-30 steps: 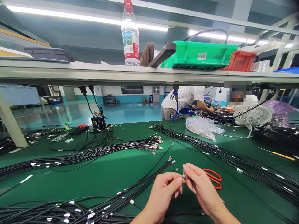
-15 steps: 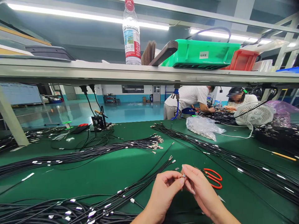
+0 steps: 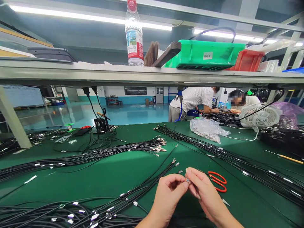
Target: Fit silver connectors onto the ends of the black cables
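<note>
Both hands meet low in the near middle of the view. The left hand [image 3: 167,197] and the right hand [image 3: 204,193] are curled inward, their fingertips closed from either side on a tiny bright metal terminal [image 3: 187,180], too small to make out its shape. Just right of the right hand, scissors with looped red handles [image 3: 217,181] lie on a smooth green bench mat [image 3: 123,177]. Thin, glossy black cables [image 3: 71,210] sprawl in a heap at near left, their ends reaching close to the hands. A long cable bundle [image 3: 95,153] tipped with crimped metal terminals stretches across the far left, and another [image 3: 256,167] sweeps down the right. At far right sit a crumpled clear plastic bag [image 3: 209,129] and a round white fan [image 3: 260,116] with a ribbed grille. Above, a metal shelf [image 3: 118,72] carries a green plastic bin [image 3: 204,53] and a clear water bottle [image 3: 134,34] with a red cap.
</note>
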Demonstrator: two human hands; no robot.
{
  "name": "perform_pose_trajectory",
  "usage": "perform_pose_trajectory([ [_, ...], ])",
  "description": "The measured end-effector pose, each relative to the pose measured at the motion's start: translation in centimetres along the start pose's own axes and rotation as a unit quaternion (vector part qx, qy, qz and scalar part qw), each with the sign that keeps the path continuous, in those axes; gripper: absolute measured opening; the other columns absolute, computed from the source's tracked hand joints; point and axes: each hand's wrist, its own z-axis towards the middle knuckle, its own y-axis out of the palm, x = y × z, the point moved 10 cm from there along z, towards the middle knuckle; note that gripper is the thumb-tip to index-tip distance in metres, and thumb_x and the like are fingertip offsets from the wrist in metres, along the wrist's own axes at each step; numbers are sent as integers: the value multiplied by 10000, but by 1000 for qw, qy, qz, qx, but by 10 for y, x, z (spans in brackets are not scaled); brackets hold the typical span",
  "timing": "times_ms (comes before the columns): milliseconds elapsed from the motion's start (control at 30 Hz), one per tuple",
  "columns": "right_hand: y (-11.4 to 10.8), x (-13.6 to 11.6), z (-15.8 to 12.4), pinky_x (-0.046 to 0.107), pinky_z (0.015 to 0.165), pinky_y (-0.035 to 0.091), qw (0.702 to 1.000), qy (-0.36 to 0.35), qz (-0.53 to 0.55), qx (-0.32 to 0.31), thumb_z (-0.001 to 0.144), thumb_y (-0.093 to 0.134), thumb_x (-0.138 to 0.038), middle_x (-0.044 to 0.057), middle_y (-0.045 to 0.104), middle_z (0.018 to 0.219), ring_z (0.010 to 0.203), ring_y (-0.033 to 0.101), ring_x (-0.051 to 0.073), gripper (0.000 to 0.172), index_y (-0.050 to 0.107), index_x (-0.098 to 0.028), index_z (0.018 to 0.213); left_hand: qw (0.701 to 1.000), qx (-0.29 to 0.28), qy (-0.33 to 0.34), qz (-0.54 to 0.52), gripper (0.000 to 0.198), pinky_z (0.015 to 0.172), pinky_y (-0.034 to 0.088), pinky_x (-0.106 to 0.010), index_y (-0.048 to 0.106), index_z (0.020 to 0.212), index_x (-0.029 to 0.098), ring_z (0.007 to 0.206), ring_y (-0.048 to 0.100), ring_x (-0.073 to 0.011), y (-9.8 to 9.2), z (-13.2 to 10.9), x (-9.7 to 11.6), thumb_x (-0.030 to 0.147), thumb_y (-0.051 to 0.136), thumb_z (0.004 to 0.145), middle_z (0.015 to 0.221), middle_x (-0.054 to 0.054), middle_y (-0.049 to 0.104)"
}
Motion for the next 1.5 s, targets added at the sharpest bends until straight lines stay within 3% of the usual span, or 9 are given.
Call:
perform_pose_trajectory([
  [167, -1, 4, 0, 205, 419, 147, 1000, 6, 24, -3, 775, 613, -433, -83, 280, 472, 445, 145, 68, 386, 415, -169, 575, 1000, -8, 13, 0, 167, 688, 435, -276, 661, 656, 123, 659, 561, -175, 1, 1, -3, 284, 643, 697, 655, -60, 645],
  [400, -8, -8, -2, 212, 432, 234, 996, -47, -74, 25, 817, 532, -467, -60, 339, 492, 456, 262, 91, 372, 436, -182, 597, 992, 81, 62, 79, 67, 611, 412, -214, 674, 654, 146, 636, 530, -136, -17, -1, 5, 208, 660, 676, 671, -29, 599],
  [567, -1, -37, -12, 251, 637, 382, 946, -183, -265, 27, 864, 469, -393, 10, 532, 746, 691, 492, 168, 183, 515, -217, 859, 997, 53, 15, 56, 212, 412, 283, -188, 650, 655, 113, 423, 386, -60, -15, 1, -3, 314, 622, 719, 575, 7, 500],
  [700, -1, -50, -17, 250, 578, 351, 897, -239, -369, 52, 873, 431, -365, 1, 508, 639, 603, 470, 161, 248, 496, -206, 694, 999, 17, -17, 36, 290, 400, 221, -188, 577, 596, 114, 403, 327, -50, -7, 0, -11, 361, 585, 747, 496, 29, 436],
  [767, -1, -51, -16, 251, 533, 319, 890, -238, -385, 55, 869, 420, -398, -14, 452, 567, 538, 421, 148, 319, 456, -202, 619, 999, -1, -33, 26, 303, 402, 195, -193, 562, 602, 114, 410, 299, -51, -3, -1, -15, 377, 578, 751, 484, 37, 409],
  [867, -7, -40, -8, 238, 485, 277, 927, -170, -332, 49, 863, 408, -466, -38, 359, 510, 492, 352, 126, 409, 388, -199, 554, 999, -19, -36, 8, 307, 419, 175, -202, 561, 625, 109, 435, 268, -54, 1, -2, -16, 388, 579, 750, 491, 44, 379],
  [1033, -6, -10, 0, 207, 412, 175, 992, -33, -119, 18, 783, 503, -565, -62, 323, 491, 446, 256, 83, 451, 399, -183, 566, 999, -39, -17, -8, 305, 446, 178, -211, 535, 601, 114, 471, 249, -62, 4, -1, -7, 371, 571, 762, 504, 50, 344],
  [1300, 2, 7, 2, 217, 408, 129, 999, 41, 4, -29, 785, 558, -502, -108, 245, 369, 375, 134, 49, 428, 410, -173, 555, 999, -49, -4, 11, 306, 472, 200, -221, 537, 599, 119, 500, 262, -75, 5, 2, -8, 368, 563, 774, 523, 42, 350],
  [1500, -5, 3, 3, 218, 410, 126, 998, 12, -69, -5, 782, 542, -529, -88, 283, 438, 416, 185, 62, 436, 395, -177, 572, 996, -67, -44, -45, 289, 453, 159, -219, 570, 648, 109, 469, 226, -62, 7, 0, -14, 369, 575, 774, 496, 54, 330],
])
